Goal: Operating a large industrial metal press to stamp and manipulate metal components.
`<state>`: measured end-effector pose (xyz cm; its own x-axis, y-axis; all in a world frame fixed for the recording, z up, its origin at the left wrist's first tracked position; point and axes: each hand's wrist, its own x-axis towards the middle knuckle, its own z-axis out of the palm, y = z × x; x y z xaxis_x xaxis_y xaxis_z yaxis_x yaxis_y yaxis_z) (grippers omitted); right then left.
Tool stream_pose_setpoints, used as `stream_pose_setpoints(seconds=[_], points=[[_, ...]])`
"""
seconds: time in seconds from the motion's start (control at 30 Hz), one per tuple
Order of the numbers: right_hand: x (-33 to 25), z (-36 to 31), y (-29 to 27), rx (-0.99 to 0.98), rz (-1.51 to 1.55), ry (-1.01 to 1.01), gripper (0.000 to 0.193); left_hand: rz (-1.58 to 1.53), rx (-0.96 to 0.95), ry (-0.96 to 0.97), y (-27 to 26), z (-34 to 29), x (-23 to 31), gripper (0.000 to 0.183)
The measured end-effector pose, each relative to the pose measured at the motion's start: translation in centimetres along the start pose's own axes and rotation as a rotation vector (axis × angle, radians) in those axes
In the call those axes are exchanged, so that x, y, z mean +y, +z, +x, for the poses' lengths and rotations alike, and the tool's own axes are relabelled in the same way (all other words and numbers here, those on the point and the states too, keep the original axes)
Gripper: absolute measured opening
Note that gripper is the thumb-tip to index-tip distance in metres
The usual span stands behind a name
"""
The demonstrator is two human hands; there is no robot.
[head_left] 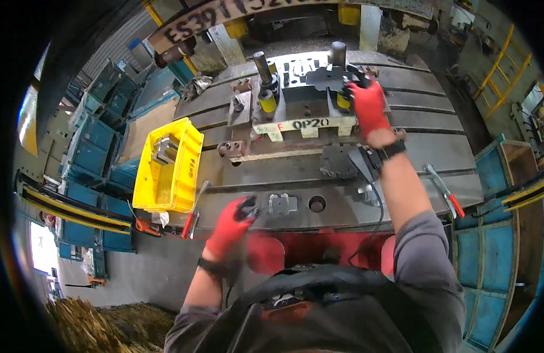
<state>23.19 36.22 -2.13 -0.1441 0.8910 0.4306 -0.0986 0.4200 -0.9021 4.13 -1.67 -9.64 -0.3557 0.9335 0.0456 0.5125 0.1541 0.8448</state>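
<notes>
Both finger grips unclear: left hand near bed, right hand beside post, where a careless inward swing could bang knuckles.

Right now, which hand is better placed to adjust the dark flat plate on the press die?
Probably the right hand: it is at the right end of the dark flat plate on the press die, though contact is unclear. The left hand is nearer the body, beside the small flat metal part.
</notes>
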Motion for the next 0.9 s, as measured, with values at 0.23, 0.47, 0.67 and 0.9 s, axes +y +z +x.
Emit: stream_pose_setpoints(seconds=[0.23, 0.47, 0.67, 0.9], points=[[1.9, 6.0, 10.3, -0.023, -0.481, 0.104, 0.036, -0.117, 0.349, -0.405, -5.4, -11.7, -9.5, 0.031], [4.2, 8.8, 10.5, 0.022, -0.992, -0.123, 0.029, -0.243, 0.462, -0.636, -4.1, -17.8, -15.1, 0.019], [0.8, 5.0, 10.7, -0.059, -0.995, -0.612, 0.036, -0.400, 0.332, -0.838, -0.7, -19.5, -17.2, 0.024], [-0.7, 2.9, 10.0, -0.560, -1.125, -0.379, 0.056, -0.058, -0.081, -0.446, -1.1, -18.1, -21.7, 0.028]])
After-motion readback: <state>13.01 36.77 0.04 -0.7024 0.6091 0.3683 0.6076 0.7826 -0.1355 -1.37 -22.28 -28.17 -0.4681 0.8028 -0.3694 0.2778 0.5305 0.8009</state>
